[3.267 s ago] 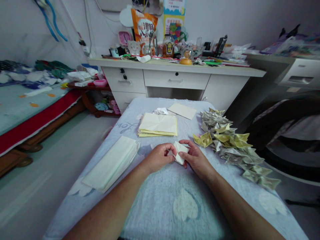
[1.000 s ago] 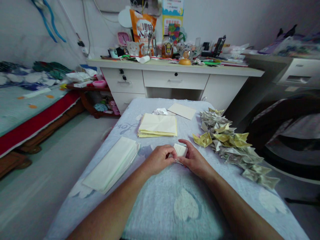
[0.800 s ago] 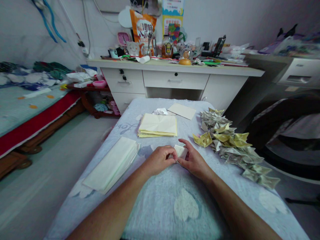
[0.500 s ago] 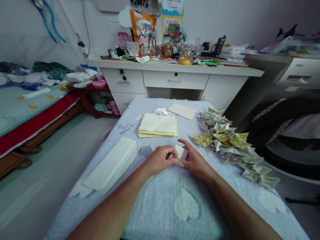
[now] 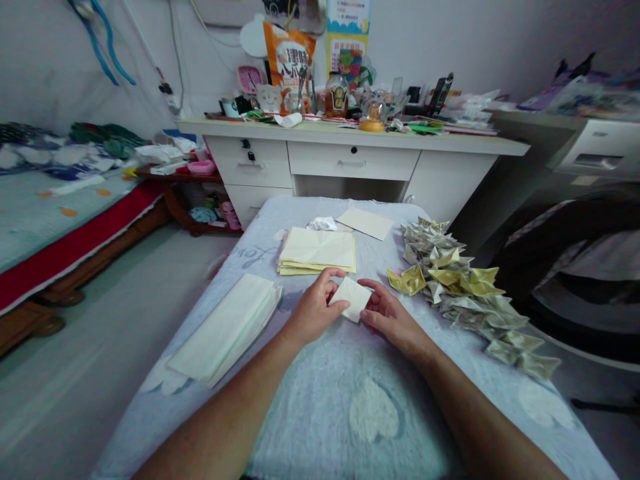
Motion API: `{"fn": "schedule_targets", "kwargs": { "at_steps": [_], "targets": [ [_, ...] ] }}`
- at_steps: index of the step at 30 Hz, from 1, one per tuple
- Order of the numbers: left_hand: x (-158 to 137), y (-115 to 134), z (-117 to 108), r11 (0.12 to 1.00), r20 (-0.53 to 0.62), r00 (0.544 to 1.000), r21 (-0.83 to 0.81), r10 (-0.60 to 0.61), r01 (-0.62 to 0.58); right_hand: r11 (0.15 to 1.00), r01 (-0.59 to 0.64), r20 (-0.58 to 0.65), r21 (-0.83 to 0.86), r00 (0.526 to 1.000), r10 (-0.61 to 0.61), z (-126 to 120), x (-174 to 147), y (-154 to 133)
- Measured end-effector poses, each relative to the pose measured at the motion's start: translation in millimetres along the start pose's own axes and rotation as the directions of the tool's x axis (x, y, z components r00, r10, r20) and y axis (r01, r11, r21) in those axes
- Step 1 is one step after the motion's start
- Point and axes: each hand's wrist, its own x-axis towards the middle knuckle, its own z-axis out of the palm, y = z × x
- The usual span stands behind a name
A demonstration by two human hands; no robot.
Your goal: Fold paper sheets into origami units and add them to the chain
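A small folded square of cream paper [image 5: 352, 299] is held between my two hands over the cloth-covered table. My left hand [image 5: 319, 303] grips its left corner, thumb on top and fingers behind. At the right corner, my right hand [image 5: 389, 315] pinches the paper with thumb and fingers. Just beyond the hands lies a stack of creased cream and yellow paper sheets [image 5: 317, 248]. To the left is a long bundle of folded white paper [image 5: 225, 327]. Several folded gold and silver paper pieces [image 5: 465, 287] form a row on the right.
A flat beige sheet [image 5: 365, 223] and a crumpled white wrapper [image 5: 322, 223] lie at the table's far end. Behind stands a white desk [image 5: 353, 153] crowded with jars and packets. A bed [image 5: 75, 213] is at left, a washing machine [image 5: 595, 150] at right.
The folded paper now lies flatter and faces up more fully between my fingers. My left hand has shifted to its left corner, and the view has moved slightly.
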Motion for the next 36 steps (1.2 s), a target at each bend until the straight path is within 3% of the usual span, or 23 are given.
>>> {"fn": "schedule_targets", "kwargs": {
  "at_steps": [8, 14, 16, 19, 23, 29, 33, 36],
  "targets": [
    [-2.6, 0.7, 5.9, 0.999, 0.046, 0.999, 0.032, -0.023, 0.021, 0.999, 0.018, -0.022, -0.028, 1.000, -0.018, 3.4, 4.0, 5.4],
    [0.3, 2.2, 6.9, 0.964, 0.062, 0.987, -0.214, -0.151, 0.160, 0.991, 0.105, -0.065, -0.088, 0.992, -0.111, -2.2, 0.8, 4.4],
    [0.5, 4.4, 5.5, 0.941, 0.057, 0.979, -0.270, -0.196, 0.204, 0.951, 0.189, -0.097, -0.243, 0.971, -0.218, -3.1, -0.9, 2.7],
    [-0.7, 6.1, 3.8, 0.915, 0.110, 0.957, -0.284, -0.267, 0.288, 0.823, 0.303, -0.059, -0.481, 0.925, -0.375, -2.3, -2.2, -1.1],
    [-2.2, 4.2, 3.9, 0.893, 0.187, 0.930, -0.271, -0.318, 0.359, 0.729, 0.360, 0.026, -0.583, 0.904, -0.427, -0.5, -1.6, -5.5],
    [-1.3, 3.0, 2.9, 0.956, 0.108, 0.964, -0.142, -0.244, 0.258, 0.770, 0.291, -0.051, -0.567, 0.921, -0.386, -2.9, -0.3, -4.9],
    [0.1, 2.1, 2.0, 0.994, 0.066, 0.992, 0.033, -0.110, 0.108, 0.883, 0.211, -0.108, -0.420, 0.954, -0.280, -2.8, 0.4, 0.4],
    [0.5, -0.3, 1.8, 0.996, 0.098, 0.993, 0.064, -0.069, 0.063, 0.933, 0.179, -0.089, -0.312, 0.972, -0.216, -1.4, 0.8, 3.0]
  ]
}}
